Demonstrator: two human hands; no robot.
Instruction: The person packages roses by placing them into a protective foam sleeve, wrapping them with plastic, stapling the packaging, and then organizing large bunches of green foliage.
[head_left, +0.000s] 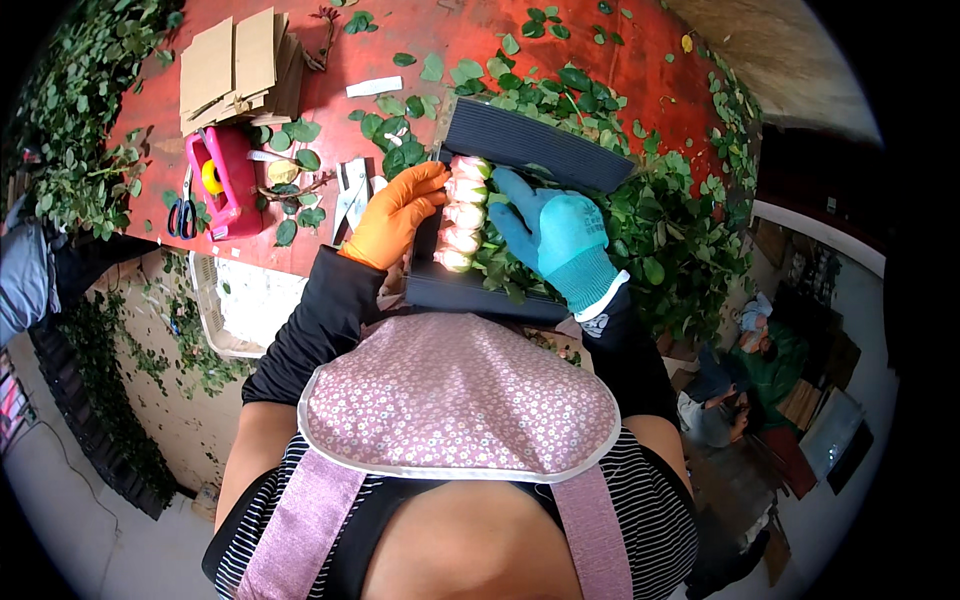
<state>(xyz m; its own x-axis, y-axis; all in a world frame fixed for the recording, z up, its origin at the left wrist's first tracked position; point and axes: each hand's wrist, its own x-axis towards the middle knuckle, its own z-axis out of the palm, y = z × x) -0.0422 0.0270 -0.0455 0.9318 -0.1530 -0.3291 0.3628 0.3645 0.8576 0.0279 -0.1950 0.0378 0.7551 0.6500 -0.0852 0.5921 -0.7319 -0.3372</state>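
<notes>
A row of pink-and-white roses (463, 215) lies in a dark corrugated sheet (530, 143), whose sides stand up along the far and near edges. The blooms point left and their leafy stems (650, 225) run out to the right. My left hand (395, 215), in an orange glove, rests its stretched fingers at the left side of the blooms, seeming to touch the upper ones. My right hand (560, 230), in a teal knitted glove, lies over the leaves just right of the blooms, thumb and fingers spread.
On the red table (340, 30) are stacked cardboard pieces (235, 65), a pink tape dispenser (225, 185), scissors (183, 212), pruning shears (352, 195) and scattered leaves. A white basket (225, 310) stands below the left table edge. Other people (715, 400) are at the right.
</notes>
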